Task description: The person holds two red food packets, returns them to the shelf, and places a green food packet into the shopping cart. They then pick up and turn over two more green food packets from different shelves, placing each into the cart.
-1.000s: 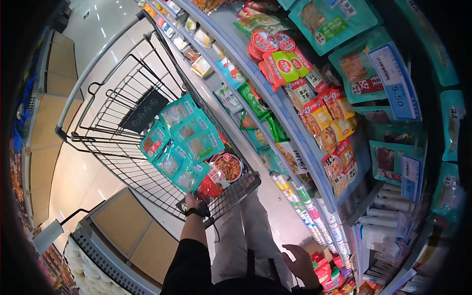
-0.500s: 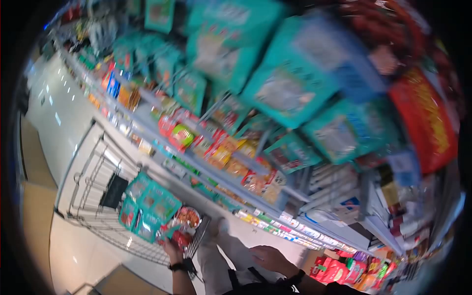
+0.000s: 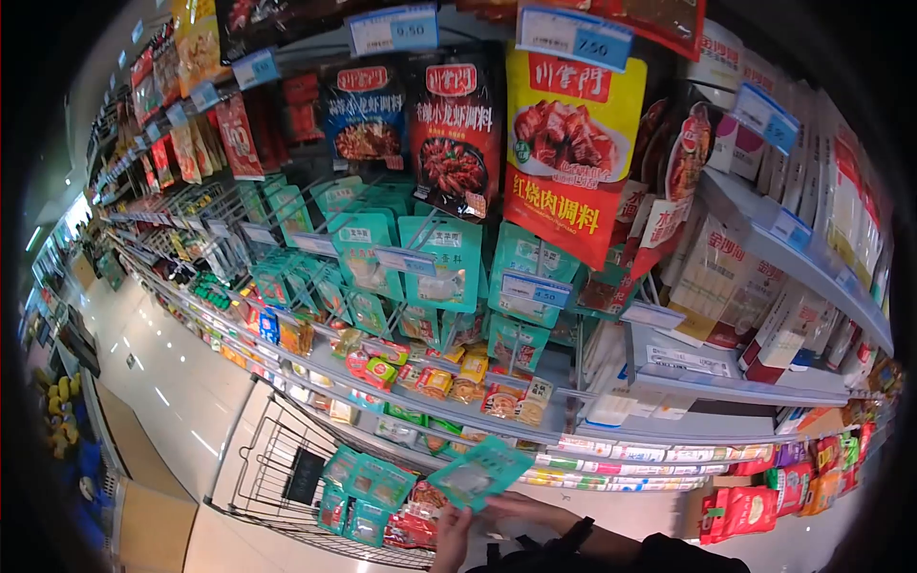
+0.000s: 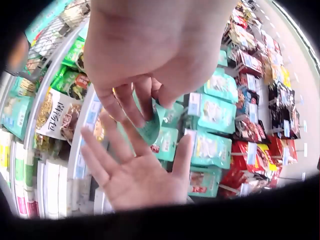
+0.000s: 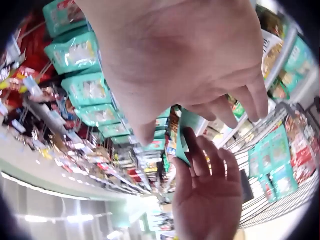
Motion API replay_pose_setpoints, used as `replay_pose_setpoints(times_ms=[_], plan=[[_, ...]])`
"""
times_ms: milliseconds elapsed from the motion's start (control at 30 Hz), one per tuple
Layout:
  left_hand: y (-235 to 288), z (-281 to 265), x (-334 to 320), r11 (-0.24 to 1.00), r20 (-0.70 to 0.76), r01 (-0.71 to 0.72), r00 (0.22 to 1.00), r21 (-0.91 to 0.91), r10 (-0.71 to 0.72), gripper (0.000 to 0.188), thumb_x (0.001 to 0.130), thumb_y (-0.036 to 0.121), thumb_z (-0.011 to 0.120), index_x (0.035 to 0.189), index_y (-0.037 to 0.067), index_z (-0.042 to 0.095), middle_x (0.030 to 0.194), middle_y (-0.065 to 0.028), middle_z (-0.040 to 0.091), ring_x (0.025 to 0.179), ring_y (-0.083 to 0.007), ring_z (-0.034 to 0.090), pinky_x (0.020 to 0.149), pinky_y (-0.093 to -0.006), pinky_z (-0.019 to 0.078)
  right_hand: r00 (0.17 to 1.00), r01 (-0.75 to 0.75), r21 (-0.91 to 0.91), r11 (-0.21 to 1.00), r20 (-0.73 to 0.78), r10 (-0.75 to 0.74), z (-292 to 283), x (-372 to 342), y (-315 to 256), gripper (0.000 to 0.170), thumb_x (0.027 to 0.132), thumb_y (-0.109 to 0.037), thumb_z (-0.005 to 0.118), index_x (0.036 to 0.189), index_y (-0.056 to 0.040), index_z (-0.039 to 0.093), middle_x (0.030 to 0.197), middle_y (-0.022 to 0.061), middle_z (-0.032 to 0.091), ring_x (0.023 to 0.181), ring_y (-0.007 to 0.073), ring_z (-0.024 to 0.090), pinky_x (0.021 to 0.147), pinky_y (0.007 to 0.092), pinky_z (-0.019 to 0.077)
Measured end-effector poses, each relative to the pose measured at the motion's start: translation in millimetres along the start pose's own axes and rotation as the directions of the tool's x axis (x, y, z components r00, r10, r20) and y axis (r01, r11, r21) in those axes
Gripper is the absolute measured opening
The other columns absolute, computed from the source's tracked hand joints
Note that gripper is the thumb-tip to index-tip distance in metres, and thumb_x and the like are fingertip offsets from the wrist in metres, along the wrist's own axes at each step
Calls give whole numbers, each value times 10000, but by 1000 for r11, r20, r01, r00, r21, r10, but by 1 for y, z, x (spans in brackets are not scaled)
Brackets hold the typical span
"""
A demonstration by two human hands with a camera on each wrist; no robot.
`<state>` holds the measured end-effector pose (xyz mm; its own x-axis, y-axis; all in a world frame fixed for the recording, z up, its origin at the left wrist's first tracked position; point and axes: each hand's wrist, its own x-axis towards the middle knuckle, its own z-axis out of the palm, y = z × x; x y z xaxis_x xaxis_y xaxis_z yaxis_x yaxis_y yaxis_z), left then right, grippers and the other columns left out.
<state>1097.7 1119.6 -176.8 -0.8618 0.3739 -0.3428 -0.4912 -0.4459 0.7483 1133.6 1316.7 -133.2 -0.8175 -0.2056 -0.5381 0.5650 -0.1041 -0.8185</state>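
Observation:
A teal packet (image 3: 480,473) is held up over the cart's right end, its lower edge gripped by my left hand (image 3: 452,538). In the left wrist view, the fingers of my left hand (image 4: 150,60) pinch the packet (image 4: 151,127). My right hand (image 3: 516,510) is beside the packet; in the left wrist view that hand (image 4: 142,182) has its fingers spread. From the right wrist, my right hand (image 5: 185,65) shows loose fingers above the packet (image 5: 188,127), which my left hand (image 5: 207,200) holds. Whether the right hand touches it, I cannot tell.
The wire cart (image 3: 250,477) holds several teal packets (image 3: 380,481) and red packages (image 3: 413,527). Hooks carry hanging teal packets (image 3: 439,263) and seasoning pouches (image 3: 573,143) with price tags. A lower shelf edge (image 3: 420,406) runs beside the cart. Red bags (image 3: 740,513) stand at right.
The head view has turned toward the shelves. My left hand has left the cart's near end and now holds up a teal packet. My right hand has come from beside my legs to near it.

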Motion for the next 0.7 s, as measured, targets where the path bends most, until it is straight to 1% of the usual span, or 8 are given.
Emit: replay_pose_setpoints(times_ms=[33,200,333,400,467,533,600,700], plan=[[-3,0,-4,997,131,0,991,79,-10,278,1021,104,587,1292,42,575,1185,-64,687,1043,-166,666,926,-351,532,999,45,428,903,-25,-38,8,-2,-1,464,1053,-411,524,1358,-66,576,1222,101,674,1142,219,648,992,385,514],[7,13,-30,941,433,-77,898,329,-78,336,997,108,650,1309,-2,592,1216,-77,692,1108,-134,635,970,-306,496,965,262,774,576,-213,-153,43,-48,-35,410,1033,-241,610,1379,-43,509,1323,105,613,1215,230,606,1028,405,504],[1,-9,-41,758,472,-244,876,605,-96,442,957,108,711,1358,-8,567,1258,-92,674,1147,-145,621,985,-311,495,922,385,699,603,-319,-220,43,-69,-30,443,975,-95,682,1377,-68,498,1309,86,614,1197,225,615,1030,370,516],[-11,-17,-52,833,508,-206,855,513,-102,475,1018,240,633,1403,-17,528,1329,-114,634,1194,-179,607,1018,-351,494,897,430,592,682,-364,-251,45,-86,-28,398,972,-83,678,1343,-44,540,1283,94,640,1145,232,647,995,389,547],[-13,-17,-76,868,222,-106,975,485,-5,301,978,205,632,1234,48,610,1176,-216,661,1023,-425,662,876,-514,516,885,441,520,732,-387,-259,47,-104,-22,390,952,-79,709,1314,-40,570,1243,77,661,1108,204,659,954,355,555],[6,-11,-93,702,374,-289,927,650,35,403,991,287,667,1335,122,536,1333,-170,598,1256,-353,561,991,-521,489,866,412,139,900,-367,-339,44,-121,-11,384,936,-96,737,1292,-42,601,1233,67,672,1100,168,650,931,324,541],[-7,-2,-85,997,312,71,948,-19,-61,499,1043,420,518,1294,-9,561,1228,-129,656,1084,-253,644,890,-423,547,853,423,60,904,-364,-374,44,-137,-1,415,925,-117,757,1309,-55,612,1257,59,671,1124,142,627,933,306,520],[-50,-18,-94,985,370,-31,928,170,-35,898,958,634,537,1514,-43,337,1473,-183,507,1329,-343,527,1109,-529,421,796,492,-92,866,-354,-491,50,-160,30,509,926,-117,755,1396,-62,569,1311,64,656,1210,163,597,1051,329,462]])
